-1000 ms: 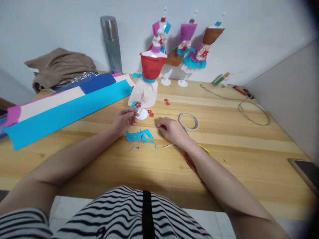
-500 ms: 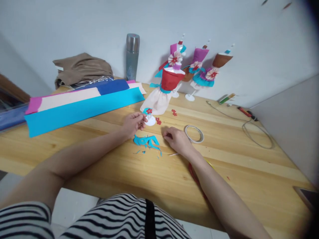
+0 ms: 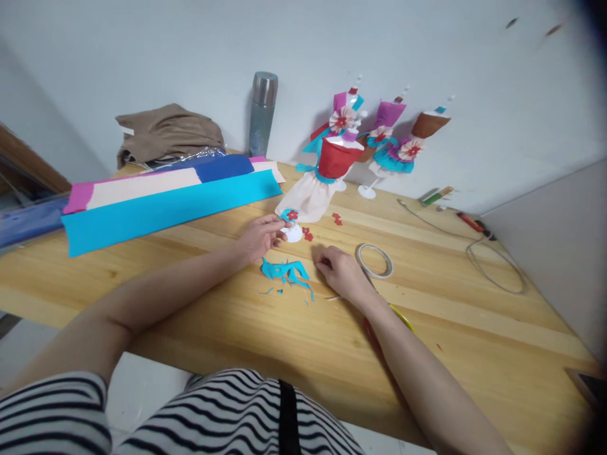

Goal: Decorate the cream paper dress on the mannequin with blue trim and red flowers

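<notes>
My left hand [image 3: 262, 239] is closed, pinching a small blue piece [image 3: 286, 215] with a red flower [image 3: 293, 215] on its face. It is held in front of the pale skirt of a small dress form [image 3: 339, 159] with a red top, above the white round base [image 3: 291, 233]. My right hand [image 3: 339, 270] rests on the table with its fingers curled; whatever is in them is hidden. A tape roll [image 3: 374, 261] lies just beyond it. Blue scraps [image 3: 286, 270] lie between my hands, and red flower cutouts [image 3: 307, 234] lie past them.
Scissors with a yellow handle [image 3: 402, 318] lie partly under my right forearm. More dressed forms [image 3: 393, 155] and a flask [image 3: 262, 114] stand by the wall. Coloured sheets [image 3: 175, 212] and brown cloth [image 3: 168, 136] are at left. A cable [image 3: 493, 272] curls at right.
The view has turned slightly, so objects appear a little farther right. Both hands keep nearly the same pose, and the blue piece with the red flower stays in my left fingers.
</notes>
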Motion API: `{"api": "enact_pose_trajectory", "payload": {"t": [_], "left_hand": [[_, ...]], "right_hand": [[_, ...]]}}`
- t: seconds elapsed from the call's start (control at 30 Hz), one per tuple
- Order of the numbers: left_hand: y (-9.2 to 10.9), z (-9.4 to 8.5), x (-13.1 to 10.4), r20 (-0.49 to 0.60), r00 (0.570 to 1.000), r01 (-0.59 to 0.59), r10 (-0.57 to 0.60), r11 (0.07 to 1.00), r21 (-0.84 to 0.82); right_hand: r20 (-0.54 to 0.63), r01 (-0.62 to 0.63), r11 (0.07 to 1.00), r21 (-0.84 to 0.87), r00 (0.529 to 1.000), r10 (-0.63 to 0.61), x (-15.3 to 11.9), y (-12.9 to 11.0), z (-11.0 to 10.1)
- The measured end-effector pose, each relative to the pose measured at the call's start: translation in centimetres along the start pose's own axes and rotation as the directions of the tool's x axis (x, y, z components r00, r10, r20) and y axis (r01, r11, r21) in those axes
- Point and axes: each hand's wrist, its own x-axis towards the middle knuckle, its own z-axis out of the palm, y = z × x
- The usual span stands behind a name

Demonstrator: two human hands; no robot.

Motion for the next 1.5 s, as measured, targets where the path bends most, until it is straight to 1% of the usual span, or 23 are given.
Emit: {"api": "enact_pose_trajectory", "payload": {"t": [0.13, 0.2, 0.3, 0.4, 0.47, 0.53, 0.63, 0.7, 0.8, 0.9, 1.07, 1.33, 1.5], "left_hand": [[0.1, -0.1, 0.3, 0.034, 0.999, 0.038, -0.037, 0.999, -0.023], [0.0, 0.0, 0.5, 0.05, 0.997, 0.058, -0.055, 0.997, -0.051], [0.0, 0.3, 0.8, 0.058, 0.996, 0.074, -0.069, 0.993, -0.092], [0.0, 0.6, 0.9, 0.038, 0.997, 0.074, -0.07, 0.99, -0.12], [-0.1, 0.7, 1.1, 0.014, 0.998, 0.068, -0.067, 0.989, -0.134], [-0.1, 0.8, 1.2, -0.008, 0.998, 0.062, -0.064, 0.988, -0.14], [-0.3, 0.8, 1.2, -0.008, 0.999, 0.047, -0.049, 0.989, -0.139], [-0.3, 0.9, 1.2, 0.013, 0.999, 0.037, -0.036, 0.989, -0.144], [-0.4, 1.0, 1.1, 0.023, 0.999, 0.037, -0.034, 0.985, -0.17], [-0.5, 1.0, 1.1, 0.027, 0.999, 0.043, -0.038, 0.98, -0.197], [-0.8, 0.9, 1.2, 0.059, 0.997, 0.062, -0.05, 0.974, -0.22], [-0.9, 1.0, 1.0, 0.068, 0.997, 0.058, -0.045, 0.976, -0.21], [-0.9, 1.0, 1.0, 0.075, 0.996, 0.052, -0.038, 0.98, -0.193]], "right_hand": [[0.001, 0.008, 1.0, 0.028, 1.0, -0.008, 0.0, 0.1, 0.1], [-0.018, 0.014, 0.999, 0.052, 1.0, -0.013, 0.0, 0.0, 0.1], [-0.081, 0.026, 0.992, 0.126, 0.997, -0.015, -0.2, -0.4, -0.1], [-0.155, 0.029, 0.962, 0.272, 0.988, 0.014, -0.4, -1.1, -0.5], [-0.205, 0.032, 0.93, 0.366, 0.978, 0.047, -0.3, -1.8, -0.9], [-0.255, 0.043, 0.911, 0.411, 0.965, 0.069, 0.0, -2.9, -1.4], [-0.348, 0.094, 0.914, 0.394, 0.936, 0.054, 1.1, -4.9, -1.7], [-0.431, 0.138, 0.921, 0.363, 0.902, 0.035, 2.2, -6.2, -1.6], [-0.54, 0.172, 0.933, 0.315, 0.841, 0.027, 3.7, -7.6, -0.8], [-0.598, 0.171, 0.95, 0.261, 0.802, 0.02, 4.7, -8.1, 0.2], [-0.634, 0.159, 0.962, 0.22, 0.773, 0.017, 5.2, -7.6, 1.4], [-0.636, 0.133, 0.956, 0.263, 0.768, 0.068, 5.2, -7.3, 1.8], [-0.619, 0.067, 0.959, 0.276, 0.776, 0.124, 5.2, -7.2, 1.8]]}}
